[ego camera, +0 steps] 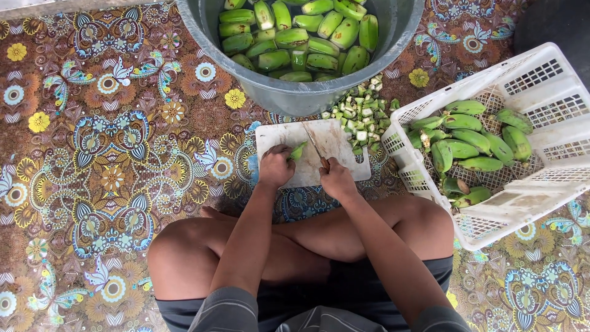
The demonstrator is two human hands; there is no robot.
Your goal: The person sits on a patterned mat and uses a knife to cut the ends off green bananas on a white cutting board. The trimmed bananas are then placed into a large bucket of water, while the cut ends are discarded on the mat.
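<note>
Banana (298, 150) on white cutting board (339, 141), pinned under closed left hand (275, 166), knife (314, 146) gripped in closed right hand (336, 179), grey tub (393, 31) at twelve o'clock, white crate (541, 80) at three o'clock.

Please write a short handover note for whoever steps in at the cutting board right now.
Left hand: shut on a green banana, pinned to the white cutting board.
Right hand: shut on the knife, blade at the banana's end.
Done: trimmed bananas fill the grey tub; cut ends are piled beside the board.
Left: uncut bananas in the white crate.
</note>
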